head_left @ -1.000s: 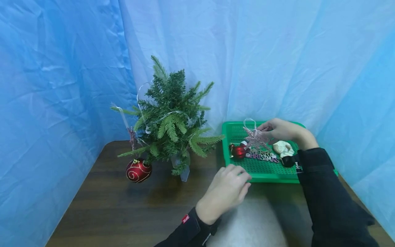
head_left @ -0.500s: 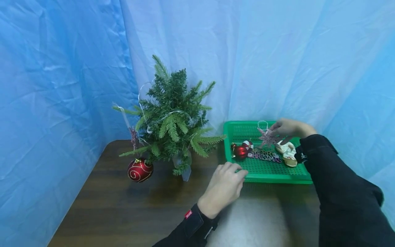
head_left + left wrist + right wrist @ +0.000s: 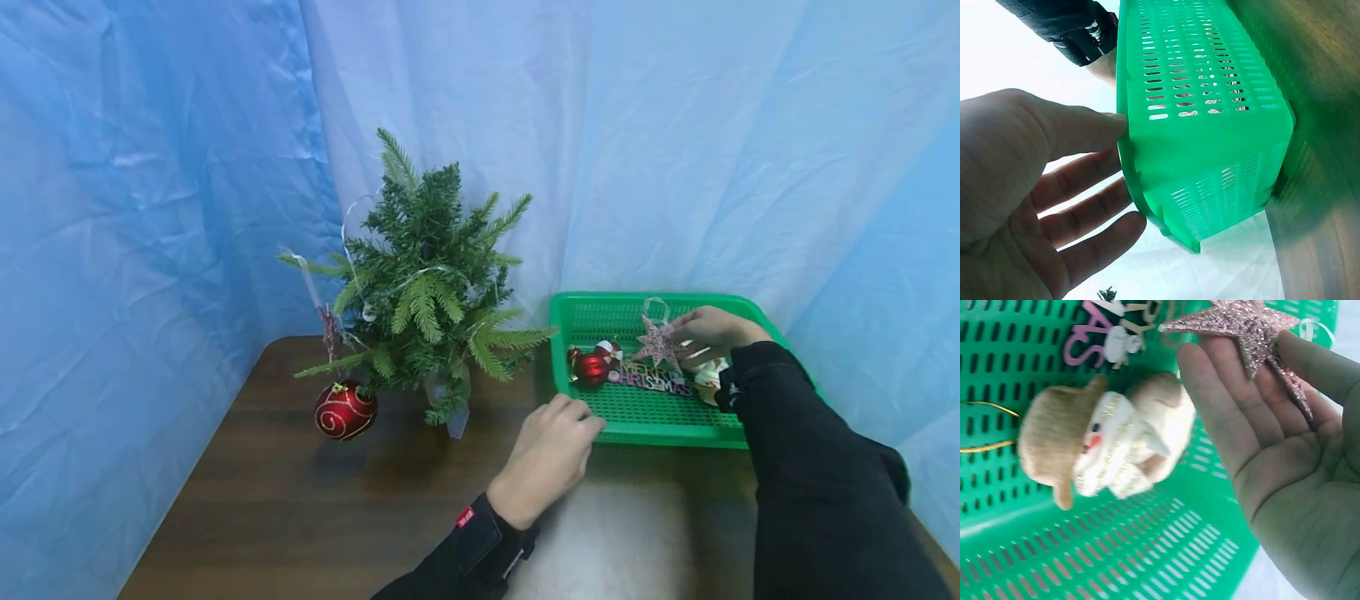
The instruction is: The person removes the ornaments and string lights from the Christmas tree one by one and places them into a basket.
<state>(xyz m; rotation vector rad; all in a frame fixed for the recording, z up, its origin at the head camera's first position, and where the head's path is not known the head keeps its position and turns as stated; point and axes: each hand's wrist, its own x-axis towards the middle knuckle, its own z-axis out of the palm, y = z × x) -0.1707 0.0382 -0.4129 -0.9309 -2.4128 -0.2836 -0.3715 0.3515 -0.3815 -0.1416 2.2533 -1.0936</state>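
My right hand (image 3: 708, 333) is over the right half of a green plastic basket (image 3: 667, 435). It pinches a glittery pink star ornament (image 3: 656, 342) between thumb and fingers; the star has a white ribbon loop on top. In the right wrist view the star (image 3: 1254, 331) lies across the fingers, its points spread. My left hand (image 3: 549, 450) is at the basket's front left corner. Seen from the left wrist, its thumb and fingers grip the basket rim (image 3: 1124, 94). Below the right hand lies a plush snowman ornament (image 3: 1110, 437) with a brown hat and gold cord.
A MERRY CHRISTMAS letter ornament (image 3: 651, 379) and red baubles (image 3: 590, 369) lie in the basket. Left of it stands a small Christmas tree (image 3: 423, 292) carrying a red swirl bauble (image 3: 346, 412) and another pink ornament (image 3: 330, 332). Blue curtains (image 3: 645, 150) hang behind the wooden table (image 3: 300, 517).
The right hand has moved to the right with the star, which now shows its face more plainly. The left hand stays by the basket's front left corner. The head view has shifted slightly.
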